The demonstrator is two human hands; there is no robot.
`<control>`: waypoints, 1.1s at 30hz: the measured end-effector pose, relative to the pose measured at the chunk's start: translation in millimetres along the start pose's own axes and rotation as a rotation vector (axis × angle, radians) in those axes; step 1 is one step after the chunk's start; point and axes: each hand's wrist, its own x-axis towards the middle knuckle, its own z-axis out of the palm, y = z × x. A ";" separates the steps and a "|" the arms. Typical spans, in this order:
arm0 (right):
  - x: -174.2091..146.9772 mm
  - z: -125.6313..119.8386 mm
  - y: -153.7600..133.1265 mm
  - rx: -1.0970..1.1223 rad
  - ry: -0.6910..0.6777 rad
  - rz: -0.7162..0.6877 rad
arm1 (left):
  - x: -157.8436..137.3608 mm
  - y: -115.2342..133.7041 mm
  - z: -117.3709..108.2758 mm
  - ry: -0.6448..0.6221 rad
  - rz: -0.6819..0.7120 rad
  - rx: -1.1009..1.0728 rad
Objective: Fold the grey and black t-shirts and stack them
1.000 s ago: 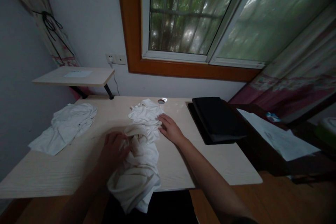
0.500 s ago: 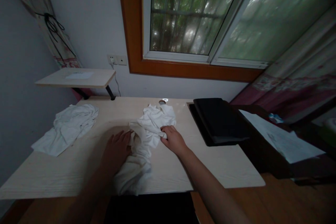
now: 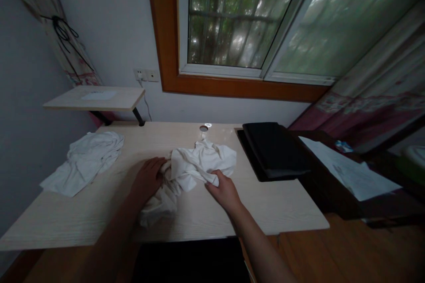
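Observation:
A crumpled white cloth (image 3: 195, 163), perhaps a garment, lies bunched across the middle of the light wooden desk (image 3: 265, 212). My right hand (image 3: 226, 189) pinches a fold at its near right side between thumb and fingers. At the left end of the cloth, my left hand (image 3: 149, 177) is closed on its gathered edge, with the fingertips partly hidden in the folds. Part of the fabric trails toward me beside the left forearm. A second white cloth (image 3: 88, 159) rests rumpled at the desk's left side, apart from both hands.
Black folders or flat cases (image 3: 274, 150) lie on the desk's right side. A small raised shelf (image 3: 122, 99) with a paper stands at the back left. Beyond the right edge, papers (image 3: 348, 172) lie on a dark surface. A round hole (image 3: 203, 128) sits near the back edge.
My right hand has drawn its part of the cloth slightly right and toward me, spreading the far part rightward. The near trailing part has pulled up from the desk's front edge.

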 end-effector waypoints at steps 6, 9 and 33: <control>-3.8 -15.3 7.2 0.405 0.039 0.140 | -11.2 2.6 -8.0 -0.086 0.071 -0.139; -3.4 -22.6 13.9 0.609 0.033 0.179 | -11.3 3.8 -9.7 -0.136 0.071 -0.203; 0.4 -27.7 6.7 1.266 0.118 0.201 | -1.5 -29.6 -7.5 0.112 -0.559 -0.587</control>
